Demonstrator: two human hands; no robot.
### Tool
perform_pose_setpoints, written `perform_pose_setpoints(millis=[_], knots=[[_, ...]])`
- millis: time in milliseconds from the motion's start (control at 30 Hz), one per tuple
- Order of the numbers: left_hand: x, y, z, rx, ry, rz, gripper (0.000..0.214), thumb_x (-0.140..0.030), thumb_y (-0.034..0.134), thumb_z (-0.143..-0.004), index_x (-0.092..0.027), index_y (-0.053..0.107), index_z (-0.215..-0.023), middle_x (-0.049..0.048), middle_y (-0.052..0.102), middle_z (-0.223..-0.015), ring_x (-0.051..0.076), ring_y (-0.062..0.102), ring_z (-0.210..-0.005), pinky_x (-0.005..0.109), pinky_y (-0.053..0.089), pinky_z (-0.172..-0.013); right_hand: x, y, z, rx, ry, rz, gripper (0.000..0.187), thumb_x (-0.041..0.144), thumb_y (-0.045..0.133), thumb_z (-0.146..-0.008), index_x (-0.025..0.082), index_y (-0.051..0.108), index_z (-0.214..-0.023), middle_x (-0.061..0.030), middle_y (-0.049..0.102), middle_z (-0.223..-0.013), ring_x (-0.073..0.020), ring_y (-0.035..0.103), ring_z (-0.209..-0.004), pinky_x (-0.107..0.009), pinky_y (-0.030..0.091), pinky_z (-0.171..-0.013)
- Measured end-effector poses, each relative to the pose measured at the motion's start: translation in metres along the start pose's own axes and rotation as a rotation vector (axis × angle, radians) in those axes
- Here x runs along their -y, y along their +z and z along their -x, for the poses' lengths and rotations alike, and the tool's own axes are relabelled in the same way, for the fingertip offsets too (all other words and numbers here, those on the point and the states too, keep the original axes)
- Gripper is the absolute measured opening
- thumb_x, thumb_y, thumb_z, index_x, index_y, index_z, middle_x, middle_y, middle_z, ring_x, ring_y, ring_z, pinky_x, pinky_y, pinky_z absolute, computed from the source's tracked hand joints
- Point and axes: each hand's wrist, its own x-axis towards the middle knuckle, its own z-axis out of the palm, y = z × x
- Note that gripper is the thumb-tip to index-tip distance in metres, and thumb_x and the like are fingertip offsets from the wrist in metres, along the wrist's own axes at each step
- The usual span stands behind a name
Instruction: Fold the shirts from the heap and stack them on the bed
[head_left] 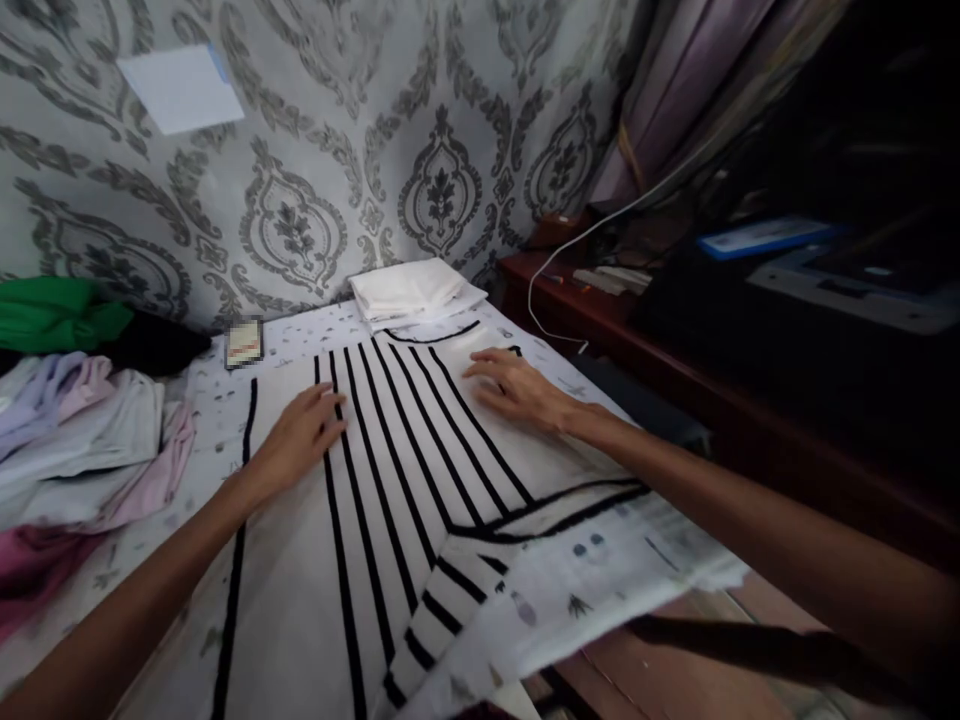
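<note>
A white garment with black stripes and black trim (397,430) lies spread out before me on a printed white cloth (600,560). My left hand (304,430) rests on its left part, fingers spread and slightly bent over a black stripe. Toward the far right part of the garment, my right hand (517,388) lies with fingers stretched out and apart. Neither hand grips the fabric. Near the bottom, a striped section of the garment is folded over at an angle.
Folded white cloths (409,290) sit at the far edge by the patterned wall (292,220). A small card-like item (244,343) lies at the back left. Piled clothes (82,420) occupy the left side. A dark red wooden desk (592,305) with a white cable (559,240) borders the right.
</note>
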Motion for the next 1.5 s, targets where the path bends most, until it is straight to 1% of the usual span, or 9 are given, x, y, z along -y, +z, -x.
perform_pose_setpoints(millis=[200,367,500,667,800,967,1200,1333,1500], knots=[[-0.110,0.009,0.069,0.300,0.269,0.137,0.051,-0.057,0.039,-0.100,-0.026,0.055,-0.137,0.0090,0.040,-0.159,0.030,0.034,-0.147,0.046,0.035,-0.116,0.043,-0.029,0.116,0.214,-0.028,-0.071,0.046,0.057,0.050,-0.096,0.026,0.066,-0.127,-0.0110,0.052,-0.148,-0.0311,0.047,-0.137,-0.049,0.042,-0.110],[-0.170,0.005,0.103,0.350,0.267,0.256,0.023,-0.027,0.049,-0.098,-0.023,0.057,-0.119,0.0085,0.064,-0.123,0.025,0.059,-0.115,0.040,0.049,-0.097,0.036,-0.034,0.176,0.046,0.001,0.064,0.026,0.037,0.051,-0.097,0.023,0.069,-0.111,-0.0124,0.066,-0.125,-0.0288,0.061,-0.118,-0.047,0.050,-0.100],[-0.190,-0.001,0.117,0.425,0.245,0.409,0.030,-0.007,0.039,-0.092,-0.026,0.052,-0.111,0.0009,0.064,-0.105,0.016,0.063,-0.090,0.029,0.049,-0.080,0.032,-0.034,0.190,-0.027,0.005,0.158,0.026,0.015,0.040,-0.095,0.022,0.064,-0.086,-0.0100,0.069,-0.093,-0.0242,0.065,-0.090,-0.040,0.054,-0.084],[-0.192,-0.002,0.126,0.407,0.273,0.424,0.029,-0.009,0.038,-0.094,-0.027,0.051,-0.112,-0.0006,0.063,-0.102,0.014,0.063,-0.086,0.027,0.048,-0.076,0.035,-0.035,0.200,-0.132,0.157,0.133,0.014,0.022,0.048,-0.092,0.022,0.062,-0.097,-0.0083,0.066,-0.097,-0.0223,0.065,-0.089,-0.035,0.054,-0.079],[-0.193,0.004,0.127,0.332,0.288,0.283,0.021,-0.020,0.047,-0.095,-0.026,0.051,-0.115,0.0017,0.062,-0.102,0.019,0.063,-0.090,0.031,0.052,-0.077,0.033,-0.027,0.197,-0.183,0.369,0.175,0.028,0.031,0.057,-0.087,0.021,0.062,-0.112,-0.0103,0.064,-0.109,-0.0240,0.066,-0.093,-0.033,0.054,-0.074],[-0.201,0.020,0.132,0.304,0.408,0.041,0.024,-0.012,0.047,-0.093,-0.023,0.054,-0.113,0.0058,0.064,-0.110,0.025,0.062,-0.102,0.038,0.055,-0.082,0.028,-0.021,0.184,-0.196,0.427,0.156,0.028,0.019,0.051,-0.083,0.020,0.068,-0.105,-0.0069,0.067,-0.092,-0.0204,0.065,-0.080,-0.031,0.050,-0.073],[-0.193,-0.001,0.127,0.400,0.375,0.408,0.017,-0.023,0.045,-0.100,-0.024,0.059,-0.108,0.0023,0.067,-0.101,0.017,0.065,-0.091,0.030,0.054,-0.082,0.020,-0.028,0.193,-0.196,0.473,0.191,0.028,0.019,0.049,-0.081,0.023,0.072,-0.097,-0.0059,0.068,-0.087,-0.0205,0.065,-0.073,-0.031,0.050,-0.065],[-0.169,-0.009,0.102,0.221,0.254,0.405,0.034,-0.036,0.032,-0.105,-0.024,0.057,-0.124,0.0093,0.066,-0.117,0.021,0.063,-0.108,0.036,0.052,-0.093,0.037,-0.021,0.171,-0.281,0.295,0.239,0.030,0.031,0.050,-0.091,0.022,0.071,-0.110,-0.0134,0.068,-0.116,-0.0311,0.065,-0.106,-0.046,0.053,-0.089],[-0.136,0.021,0.082,0.126,0.151,0.090,0.059,-0.051,0.032,-0.103,-0.020,0.033,-0.153,0.0151,0.034,-0.161,0.029,0.028,-0.150,0.053,0.026,-0.121,0.077,0.005,0.118,-0.077,0.021,0.164,0.050,0.045,0.044,-0.099,0.020,0.053,-0.141,-0.0168,0.046,-0.154,-0.0322,0.042,-0.142,-0.055,0.036,-0.114]])
